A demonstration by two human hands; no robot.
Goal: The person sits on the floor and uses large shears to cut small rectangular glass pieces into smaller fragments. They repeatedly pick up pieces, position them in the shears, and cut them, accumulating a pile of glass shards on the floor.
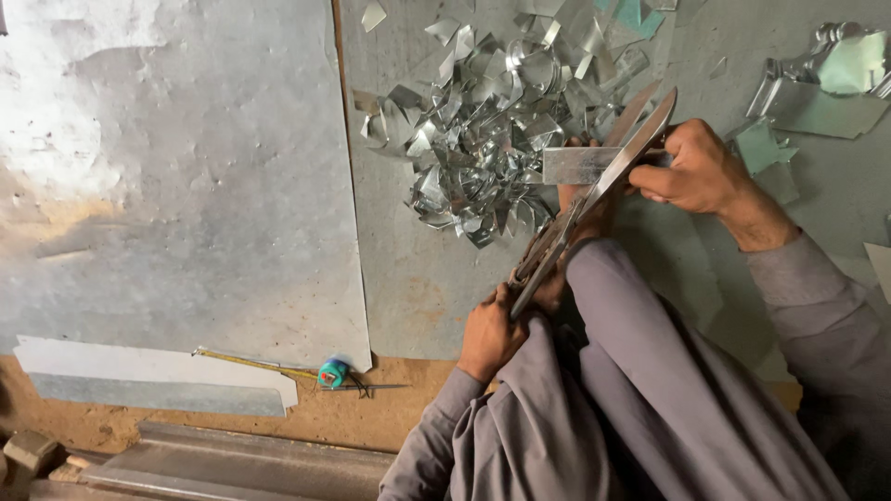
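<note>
Shears (594, 190) are what I'm working with, their long blades open and angled up to the right, biting on a small metal strip (577, 164). Going from the left: a big grey metal sheet (176, 186) lies flat on the floor, with a narrower sheet offcut (153, 376) below it. Just beside that offcut sits a teal tape measure (332, 373), its yellow tape pulled out to the left. Next comes a second sheet (418, 278) under a heap of shiny curled scraps (492, 121). My left hand (489, 336) is closed around the lower handle of the shears, down near my grey-clothed knee (613, 278). The shears run from that hand up across the knee. The strip sits between the blades, near the scrap heap. My right hand (698, 169) pinches the strip's right end, fingers closed on it, just behind the upper blade. Farther right, at the top corner, lies a crumpled metal piece (826, 83).
</note>
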